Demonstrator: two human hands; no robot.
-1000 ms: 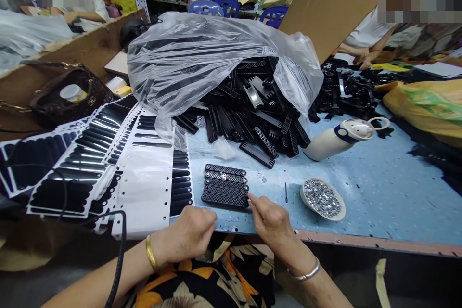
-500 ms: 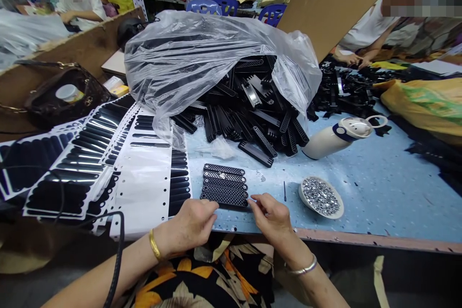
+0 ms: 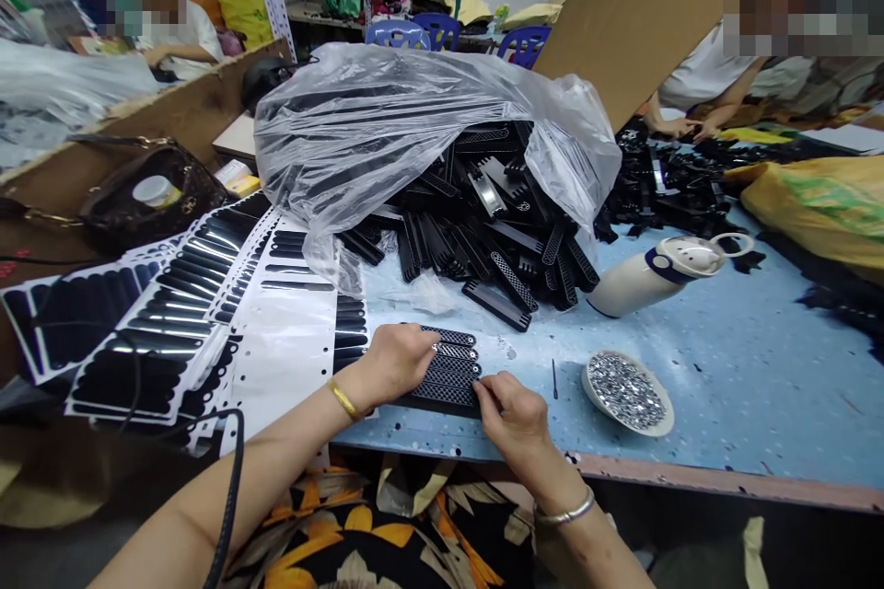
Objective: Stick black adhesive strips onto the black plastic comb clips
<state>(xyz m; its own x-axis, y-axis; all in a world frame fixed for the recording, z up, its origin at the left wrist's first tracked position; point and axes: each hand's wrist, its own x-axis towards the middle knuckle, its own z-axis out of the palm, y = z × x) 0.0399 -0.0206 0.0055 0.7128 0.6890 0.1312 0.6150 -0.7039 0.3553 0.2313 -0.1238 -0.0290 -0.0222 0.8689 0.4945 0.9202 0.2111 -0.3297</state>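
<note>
Several black textured strips (image 3: 448, 375) lie side by side in a row on the blue table, with small silver bits at their right ends. Over the left part of this row is my left hand (image 3: 401, 363), its fingers pinched at the upper strips; what sits between the fingertips is too small to make out. My right hand (image 3: 515, 411) has thumb and forefinger pinched at the right end of the lowest strips, and any small piece there is hidden. To the right stands a white bowl (image 3: 664, 428) full of small silver metal pieces (image 3: 625, 391).
Behind the row, a clear plastic bag (image 3: 373, 120) spills a heap of black slotted pieces (image 3: 476, 239). A white bottle (image 3: 635, 278) leans at right, and a thin black tool (image 3: 554, 379) lies near the bowl. Sheets of black stickers (image 3: 166, 304) cover the left. Two people sit beyond.
My left hand has moved up and to the right, from the near edge of the strips onto them, covering the silver bits there. My right hand stays at the right ends.
</note>
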